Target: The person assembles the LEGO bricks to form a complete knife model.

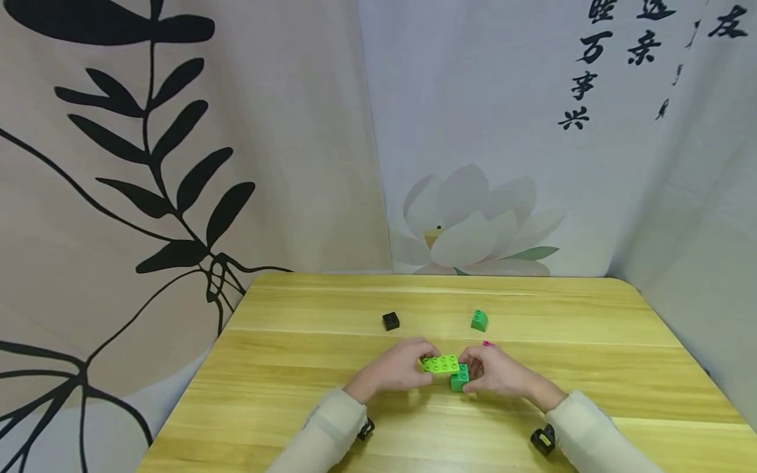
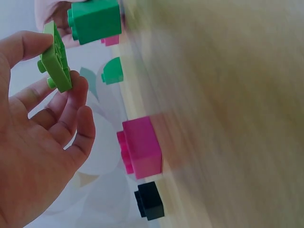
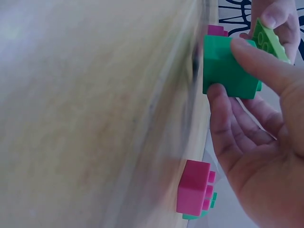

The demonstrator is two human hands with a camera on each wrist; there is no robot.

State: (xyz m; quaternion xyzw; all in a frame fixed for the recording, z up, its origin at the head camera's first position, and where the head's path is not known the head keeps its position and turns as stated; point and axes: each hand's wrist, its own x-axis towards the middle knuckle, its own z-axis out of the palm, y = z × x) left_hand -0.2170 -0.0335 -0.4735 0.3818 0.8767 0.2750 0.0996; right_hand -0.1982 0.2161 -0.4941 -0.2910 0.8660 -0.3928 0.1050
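Observation:
My left hand [image 1: 397, 365] pinches a thin lime-green toy building brick [image 1: 440, 364] between thumb and fingers, its studded face upward in the head view. Just to its right, my right hand [image 1: 499, 372] grips a thicker green brick [image 1: 459, 380] by thumb and fingertips. The lime brick overlaps the back of the green one in the head view. From the right wrist, the green brick [image 3: 223, 66] shows its smooth side, with the lime brick [image 3: 269, 42] beyond it. The left wrist view has the lime brick [image 2: 57, 64] tilted on edge, the green brick [image 2: 99, 21] further off.
Farther back on the wooden table [image 1: 284, 394] are a black brick [image 1: 391, 321] and a curved green brick [image 1: 480, 320]. A pink brick [image 1: 487, 343] peeks out behind my right hand. Another pink brick [image 2: 142, 148] stands near the black one, hidden in the head view.

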